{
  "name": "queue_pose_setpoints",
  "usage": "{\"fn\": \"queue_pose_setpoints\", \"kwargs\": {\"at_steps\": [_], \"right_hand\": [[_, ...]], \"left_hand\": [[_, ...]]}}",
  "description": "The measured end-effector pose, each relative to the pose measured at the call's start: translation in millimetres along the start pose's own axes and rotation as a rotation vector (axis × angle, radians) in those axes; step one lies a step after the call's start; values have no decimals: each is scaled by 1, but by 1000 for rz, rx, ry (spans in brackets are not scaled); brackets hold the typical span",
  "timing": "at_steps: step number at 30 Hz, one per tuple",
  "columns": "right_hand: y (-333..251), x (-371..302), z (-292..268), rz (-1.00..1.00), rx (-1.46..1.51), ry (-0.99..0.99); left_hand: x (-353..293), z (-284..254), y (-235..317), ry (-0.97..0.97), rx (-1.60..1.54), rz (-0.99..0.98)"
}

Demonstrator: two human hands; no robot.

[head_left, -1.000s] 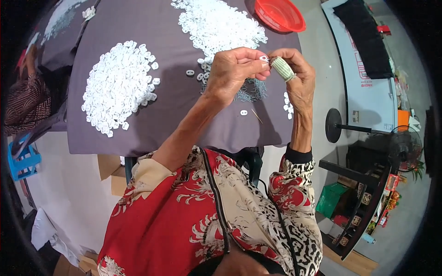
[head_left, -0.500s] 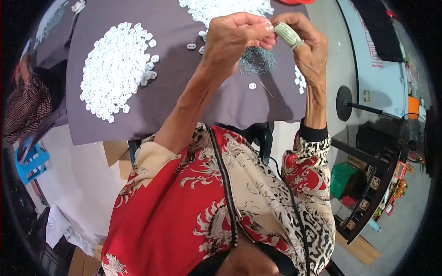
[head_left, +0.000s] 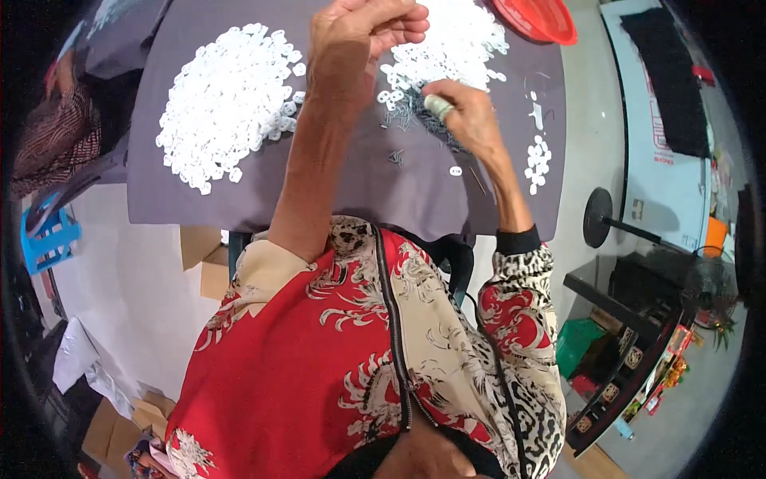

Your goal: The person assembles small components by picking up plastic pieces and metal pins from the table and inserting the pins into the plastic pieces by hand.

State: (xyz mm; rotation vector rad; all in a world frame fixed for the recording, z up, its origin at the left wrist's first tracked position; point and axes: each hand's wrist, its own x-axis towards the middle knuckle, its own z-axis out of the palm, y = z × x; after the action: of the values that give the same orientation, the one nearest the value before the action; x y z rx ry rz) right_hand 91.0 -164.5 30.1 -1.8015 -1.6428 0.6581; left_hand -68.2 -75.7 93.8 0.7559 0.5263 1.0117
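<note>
My left hand (head_left: 363, 32) is raised over the table at the top of the view. Its thumb and fingers are pinched together, and whatever is between them is too small to make out. Lower and to the right, my right hand (head_left: 471, 116) reaches down at a heap of thin grey pins (head_left: 411, 112). A pale green striped finger cover (head_left: 437, 105) is on one of its digits. The fingers curl in toward the pins, with their tips partly hidden. Just beyond lies a pile of small white plastic pieces (head_left: 455, 48).
Another large pile of white pieces (head_left: 227, 104) covers the left of the dark tablecloth (head_left: 399, 203). A single white piece (head_left: 456, 171) lies beside a thin brown stick (head_left: 478, 180). A small white group (head_left: 538, 164) sits near the right edge, a red basin (head_left: 542, 20) at the far right.
My hands, which were together at the upper middle, have parted. The right one has gone down and left to the pins; the left has shifted up and left. The view has shifted slightly.
</note>
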Motion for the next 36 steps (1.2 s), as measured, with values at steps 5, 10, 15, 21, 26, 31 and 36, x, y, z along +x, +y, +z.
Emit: {"fn": "queue_pose_setpoints", "kwargs": {"at_steps": [5,10,15,21,26,31,36], "right_hand": [[14,25,40,-307,-308,16],[10,40,61,-362,-516,-82],[4,36,58,-444,-561,-78],[-7,25,10,132,339,-40],[-16,9,-47,46,892,124],[-29,-10,-71,-21,1011,198],[-43,-25,-80,-75,964,221]], "left_hand": [[-1,-6,5,24,-2,64],[0,-9,9,37,15,34],[12,-22,-9,-28,10,132],[8,-10,-14,-11,2,63],[-2,14,-24,-77,26,-16],[-15,33,-36,-183,70,-85],[-24,44,-37,-276,38,-108]]}}
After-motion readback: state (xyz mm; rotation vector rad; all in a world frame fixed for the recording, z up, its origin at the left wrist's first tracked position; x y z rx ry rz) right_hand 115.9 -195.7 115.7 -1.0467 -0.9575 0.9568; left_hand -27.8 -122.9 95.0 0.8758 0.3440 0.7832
